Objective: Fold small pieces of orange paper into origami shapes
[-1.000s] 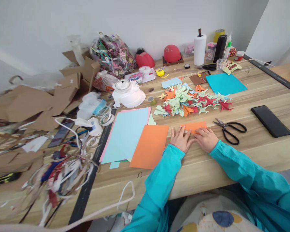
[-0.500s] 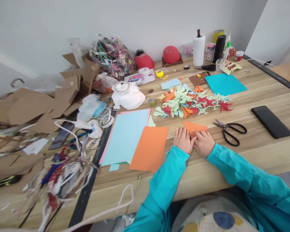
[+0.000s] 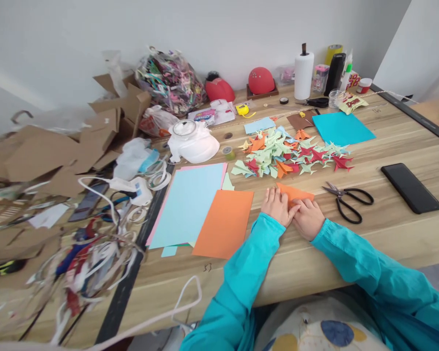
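Note:
A folded piece of orange paper (image 3: 294, 191) lies on the table with a pointed corner at its upper left. My left hand (image 3: 277, 207) presses on its left side, fingers close together and thumb turned inward. On the lower right part my right hand (image 3: 308, 218) grips it with curled fingers. The two thumbs meet at the near edge, and the hands hide that part of the paper. Black-handled scissors (image 3: 346, 199) lie half open to the right. Beyond the hands is a pile of small folded paper shapes (image 3: 274, 148) in green, orange, red and blue.
An orange sheet (image 3: 225, 224) and a stack of light blue sheets (image 3: 190, 202) lie left. A phone (image 3: 411, 187) rests at right, with a turquoise sheet (image 3: 344, 127) farther back. Cords (image 3: 106, 263) and cardboard (image 3: 40, 151) crowd the left side. A white-wrapped container (image 3: 193, 144) stands behind the sheets.
The view has shifted slightly. Both hands stay on the folded orange paper, with the left fingers shifted a little up and left along it.

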{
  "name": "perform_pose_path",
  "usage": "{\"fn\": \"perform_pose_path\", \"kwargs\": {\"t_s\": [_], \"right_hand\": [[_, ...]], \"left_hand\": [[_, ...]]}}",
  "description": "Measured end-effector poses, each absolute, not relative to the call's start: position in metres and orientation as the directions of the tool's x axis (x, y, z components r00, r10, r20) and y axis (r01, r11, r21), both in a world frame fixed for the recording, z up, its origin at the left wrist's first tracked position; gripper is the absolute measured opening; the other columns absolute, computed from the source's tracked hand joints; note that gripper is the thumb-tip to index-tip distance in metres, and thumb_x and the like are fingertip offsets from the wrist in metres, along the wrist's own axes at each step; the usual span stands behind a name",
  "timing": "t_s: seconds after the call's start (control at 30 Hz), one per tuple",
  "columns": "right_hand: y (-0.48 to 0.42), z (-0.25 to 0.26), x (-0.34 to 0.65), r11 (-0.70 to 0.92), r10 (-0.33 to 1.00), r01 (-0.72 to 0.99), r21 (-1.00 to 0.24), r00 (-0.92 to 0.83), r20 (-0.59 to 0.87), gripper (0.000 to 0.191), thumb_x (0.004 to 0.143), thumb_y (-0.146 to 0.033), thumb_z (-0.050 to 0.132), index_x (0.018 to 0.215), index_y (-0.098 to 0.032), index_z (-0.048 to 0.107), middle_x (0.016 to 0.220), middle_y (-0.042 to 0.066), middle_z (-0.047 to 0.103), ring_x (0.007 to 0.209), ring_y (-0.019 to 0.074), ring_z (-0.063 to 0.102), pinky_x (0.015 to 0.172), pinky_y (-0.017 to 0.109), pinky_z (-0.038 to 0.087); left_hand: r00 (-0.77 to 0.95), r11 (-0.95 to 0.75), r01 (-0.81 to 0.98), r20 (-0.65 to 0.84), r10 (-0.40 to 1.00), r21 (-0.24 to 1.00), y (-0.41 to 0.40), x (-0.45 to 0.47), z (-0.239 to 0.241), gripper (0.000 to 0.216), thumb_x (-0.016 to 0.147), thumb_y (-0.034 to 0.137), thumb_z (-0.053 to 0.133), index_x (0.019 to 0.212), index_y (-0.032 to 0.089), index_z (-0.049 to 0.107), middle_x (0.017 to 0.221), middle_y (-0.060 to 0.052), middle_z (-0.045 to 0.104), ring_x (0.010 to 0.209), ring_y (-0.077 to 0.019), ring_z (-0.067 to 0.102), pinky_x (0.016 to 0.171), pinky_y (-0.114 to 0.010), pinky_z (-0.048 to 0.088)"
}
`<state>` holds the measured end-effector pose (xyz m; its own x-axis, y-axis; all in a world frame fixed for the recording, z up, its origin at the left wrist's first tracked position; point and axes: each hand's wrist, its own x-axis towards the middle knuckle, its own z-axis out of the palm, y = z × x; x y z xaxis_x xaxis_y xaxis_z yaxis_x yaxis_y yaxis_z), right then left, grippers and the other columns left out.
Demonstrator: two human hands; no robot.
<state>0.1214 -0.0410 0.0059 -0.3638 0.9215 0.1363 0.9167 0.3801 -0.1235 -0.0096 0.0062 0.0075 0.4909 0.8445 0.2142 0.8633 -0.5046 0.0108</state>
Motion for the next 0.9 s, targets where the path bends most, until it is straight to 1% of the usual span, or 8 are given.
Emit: {"fn": "perform_pose_path", "kwargs": {"t_s": [0.13,0.33,0.43,0.53,0.67,0.73,0.83,0.9], "right_hand": [[-0.041,0.009,0.122,0.365,0.929,0.922,-0.132,-0.352,0.112,0.034,0.086,-0.037,0.036,0.106,-0.020,0.059,0.119,0.010,0.049,0.096,0.0247,0.040,0.074,0.036,0.029],[-0.040,0.013,0.121,0.346,0.938,0.928,-0.140,-0.337,0.080,0.033,0.085,-0.038,0.039,0.104,-0.021,0.059,0.120,0.008,0.049,0.096,0.0247,0.040,0.075,0.036,0.029],[-0.040,0.013,0.121,0.350,0.936,0.926,-0.139,-0.342,0.077,0.031,0.084,-0.038,0.040,0.103,-0.022,0.060,0.120,0.008,0.049,0.097,0.0247,0.040,0.075,0.036,0.029],[-0.040,0.012,0.122,0.358,0.933,0.925,-0.128,-0.348,0.090,0.034,0.085,-0.038,0.038,0.107,-0.022,0.058,0.119,0.009,0.049,0.097,0.0250,0.040,0.075,0.036,0.029],[-0.040,0.012,0.122,0.352,0.935,0.926,-0.138,-0.342,0.092,0.036,0.086,-0.033,0.036,0.118,-0.025,0.051,0.119,0.009,0.049,0.095,0.0241,0.041,0.074,0.036,0.029],[-0.040,0.011,0.122,0.339,0.940,0.927,-0.159,-0.328,0.089,0.036,0.086,-0.031,0.036,0.118,-0.025,0.051,0.118,0.009,0.050,0.094,0.0235,0.041,0.072,0.035,0.030],[-0.040,0.005,0.124,0.332,0.942,0.920,-0.207,-0.311,0.126,0.035,0.086,-0.031,0.034,0.114,-0.022,0.054,0.117,0.009,0.051,0.094,0.0236,0.042,0.073,0.034,0.032],[-0.037,0.000,0.128,0.357,0.931,0.897,-0.259,-0.320,0.176,0.036,0.086,-0.027,0.034,0.114,-0.019,0.055,0.114,0.010,0.052,0.094,0.0232,0.043,0.076,0.034,0.033]], "left_hand": [[0.478,-0.492,0.870,0.209,0.853,0.018,0.013,-0.009,0.009,0.064,0.075,0.064,0.031,0.098,0.008,0.054,0.124,-0.023,0.046,0.120,-0.0336,0.037,0.102,-0.048,0.022],[0.448,-0.464,0.885,0.212,0.869,0.032,0.025,-0.007,0.004,0.075,0.069,0.071,0.033,0.100,0.005,0.054,0.124,-0.026,0.045,0.119,-0.0356,0.038,0.102,-0.048,0.021],[0.438,-0.455,0.890,0.221,0.871,0.029,0.030,-0.009,0.002,0.075,0.068,0.071,0.034,0.099,0.007,0.054,0.127,-0.025,0.043,0.120,-0.0358,0.036,0.102,-0.049,0.021],[0.446,-0.462,0.886,0.209,0.870,0.035,0.025,-0.011,0.005,0.069,0.071,0.069,0.034,0.099,0.009,0.055,0.129,-0.022,0.042,0.123,-0.0342,0.034,0.101,-0.050,0.021],[0.469,-0.492,0.868,0.210,0.858,0.071,0.000,-0.013,0.011,0.062,0.080,0.057,0.031,0.104,0.006,0.055,0.127,-0.021,0.045,0.124,-0.0320,0.033,0.103,-0.050,0.020],[0.471,-0.499,0.860,0.206,0.858,0.107,-0.013,-0.013,0.010,0.060,0.081,0.054,0.031,0.108,0.006,0.055,0.123,-0.020,0.049,0.122,-0.0308,0.036,0.103,-0.048,0.021],[0.486,-0.524,0.838,0.226,0.844,0.153,-0.024,-0.013,0.006,0.064,0.079,0.056,0.033,0.112,0.005,0.054,0.125,-0.020,0.047,0.123,-0.0318,0.034,0.104,-0.048,0.022],[0.492,-0.536,0.827,0.241,0.837,0.172,-0.024,-0.013,0.003,0.064,0.079,0.056,0.033,0.112,0.005,0.054,0.126,-0.020,0.047,0.123,-0.0320,0.034,0.104,-0.048,0.021]]}}
